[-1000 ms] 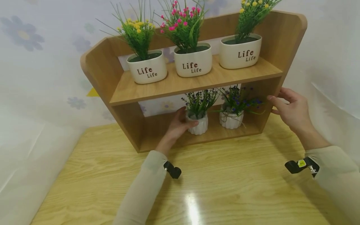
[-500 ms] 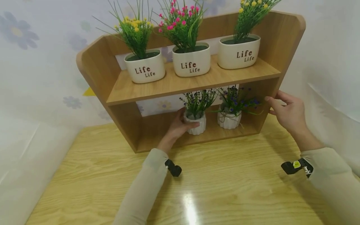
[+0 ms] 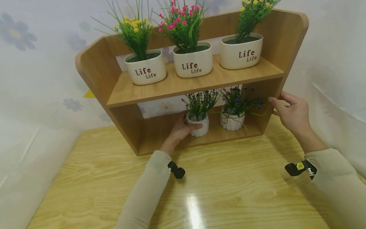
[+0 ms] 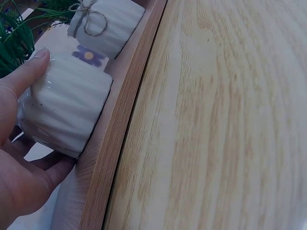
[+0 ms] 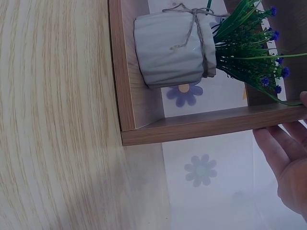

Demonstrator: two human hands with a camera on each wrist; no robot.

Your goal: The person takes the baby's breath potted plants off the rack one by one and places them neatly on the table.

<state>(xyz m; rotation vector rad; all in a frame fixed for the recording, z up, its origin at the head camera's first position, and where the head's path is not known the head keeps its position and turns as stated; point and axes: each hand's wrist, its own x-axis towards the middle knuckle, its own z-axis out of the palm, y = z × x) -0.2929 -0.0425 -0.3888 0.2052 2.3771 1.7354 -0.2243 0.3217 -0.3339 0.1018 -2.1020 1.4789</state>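
In the head view my left hand (image 3: 180, 129) holds a small white ribbed flowerpot (image 3: 201, 128) with dark purple-blue flowers, on the lower level of a wooden shelf (image 3: 123, 92). The thumb lies across its front, and the fingers go round the side and back. In the left wrist view the flowerpot (image 4: 67, 103) stands on the lower board. My right hand (image 3: 294, 113) grips the shelf's right side panel (image 5: 216, 125), thumb on the inner side and fingers outside. Beside the held pot stands a matching flowerpot (image 3: 233, 121) tied with twine (image 5: 196, 24), apart from both hands.
Three oval cream planters marked "Life" stand on the upper level: a yellow-flowered planter (image 3: 145, 68) at left, a pink-flowered planter (image 3: 193, 60) in the middle and another yellow-flowered planter (image 3: 241, 52) at right. The shelf rests on a wood-grain table (image 3: 228, 178) against flower-patterned sheeting (image 3: 54, 73).
The head view has shifted slightly, so everything sits a little further left. Both hands keep their holds, and the pots stay in place on the shelf.
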